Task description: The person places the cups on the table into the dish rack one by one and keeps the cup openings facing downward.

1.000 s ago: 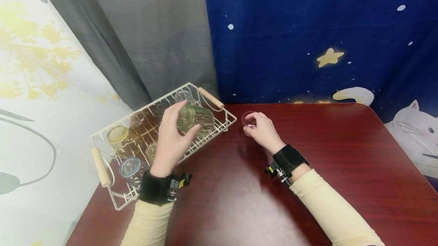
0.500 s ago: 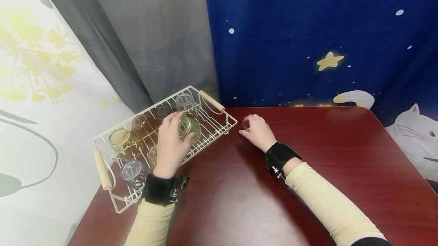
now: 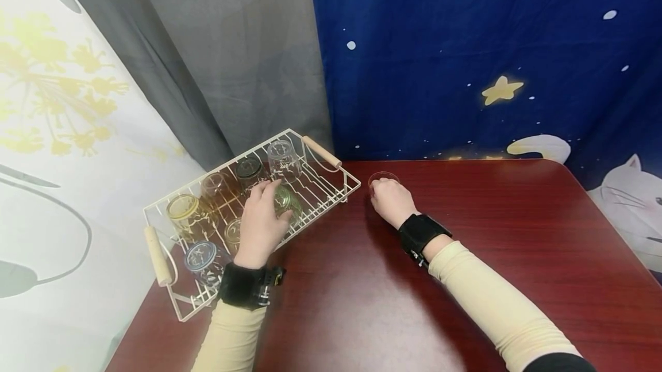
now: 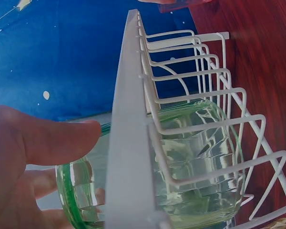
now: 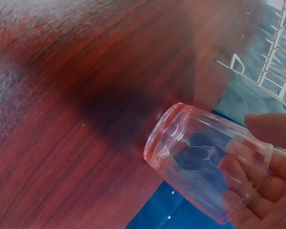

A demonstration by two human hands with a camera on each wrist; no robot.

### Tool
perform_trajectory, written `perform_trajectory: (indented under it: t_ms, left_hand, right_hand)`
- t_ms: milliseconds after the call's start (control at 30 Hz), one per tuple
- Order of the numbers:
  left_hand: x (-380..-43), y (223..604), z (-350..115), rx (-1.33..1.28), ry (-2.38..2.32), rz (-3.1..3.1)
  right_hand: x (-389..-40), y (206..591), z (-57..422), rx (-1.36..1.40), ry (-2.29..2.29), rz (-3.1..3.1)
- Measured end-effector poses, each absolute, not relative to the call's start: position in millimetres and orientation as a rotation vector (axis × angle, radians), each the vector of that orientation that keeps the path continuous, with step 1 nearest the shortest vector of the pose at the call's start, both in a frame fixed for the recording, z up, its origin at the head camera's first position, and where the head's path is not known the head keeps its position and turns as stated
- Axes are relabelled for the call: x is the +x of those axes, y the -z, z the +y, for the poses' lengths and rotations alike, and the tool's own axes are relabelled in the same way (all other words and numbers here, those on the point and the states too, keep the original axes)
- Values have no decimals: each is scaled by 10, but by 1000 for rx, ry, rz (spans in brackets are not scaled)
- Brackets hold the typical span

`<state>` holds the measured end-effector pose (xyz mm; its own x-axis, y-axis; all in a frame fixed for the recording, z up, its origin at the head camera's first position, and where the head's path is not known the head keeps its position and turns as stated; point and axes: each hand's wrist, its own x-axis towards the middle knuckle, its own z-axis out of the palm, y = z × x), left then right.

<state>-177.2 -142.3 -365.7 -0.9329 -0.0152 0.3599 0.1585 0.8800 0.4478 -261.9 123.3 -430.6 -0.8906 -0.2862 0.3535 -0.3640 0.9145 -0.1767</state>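
Note:
My left hand (image 3: 262, 222) is at the near right part of the white wire rack (image 3: 181, 310), thumb and fingers around the upper end of a green-tinted glass (image 3: 287, 202). In the left wrist view this glass (image 4: 200, 157) stands in among the rack's wires, behind its flat rail, with the thumb at its edge. Right of the rack, my right hand (image 3: 394, 202) holds a clear pink glass (image 5: 200, 157) close over the tabletop. Its fingers wrap the open end, and the head view shows little more than the rim above the knuckles.
Several other glasses are in the rack, among them a clear one (image 3: 284, 162), a dark one (image 3: 250, 171), a yellow one (image 3: 187, 214) and a blue one (image 3: 203, 260). Wooden handles (image 3: 322, 151) rise at both rack ends. A blue curtain (image 3: 439, 61) hangs behind the red-brown table (image 3: 496, 211).
The green glass has turned from lying sideways to standing in the rack, and my left hand has come lower with it. My right hand's fingers now cover more of the pink glass.

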Motion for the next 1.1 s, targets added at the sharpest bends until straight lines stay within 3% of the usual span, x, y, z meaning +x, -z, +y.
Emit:
perform_trajectory:
  t_ms: [1100]
  left_hand:
    - [-1797,3683,-1482,60,498,-2968]
  right_hand:
    - [-2557,4324,1318,549,-368,-2595]
